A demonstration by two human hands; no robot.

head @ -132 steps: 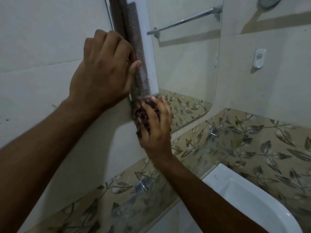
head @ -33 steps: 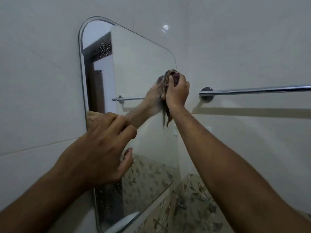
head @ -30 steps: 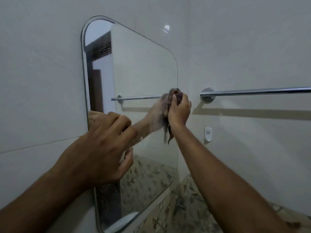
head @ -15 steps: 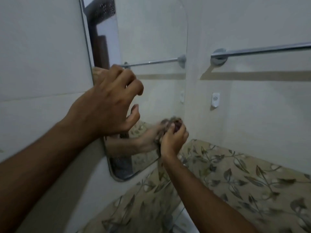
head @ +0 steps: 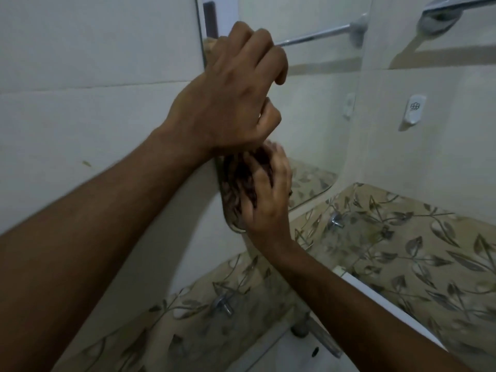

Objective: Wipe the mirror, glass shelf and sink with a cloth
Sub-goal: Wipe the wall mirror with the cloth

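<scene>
My right hand [head: 268, 200] grips a dark maroon cloth [head: 245, 175] and presses it on the lower left corner of the wall mirror [head: 316, 108]. My left hand [head: 230, 98] sits just above it at the mirror's left edge, fingers bent, tips against the glass, holding nothing. The clear glass shelf [head: 357, 237] runs below the mirror on chrome brackets, over leaf-patterned tiles. The white sink [head: 389, 299] lies under the shelf at the lower right, partly hidden by my right forearm.
A chrome tap [head: 316, 336] stands at the sink's back edge. A chrome towel rail [head: 442, 9] is fixed on the right wall at the top, with a white wall hook [head: 414, 110] below it. Pale tiled wall fills the left side.
My right hand has swept the cloth from the mirror's upper right down and across to its lower left corner. The view has tilted down; my left hand stays at the mirror's left edge.
</scene>
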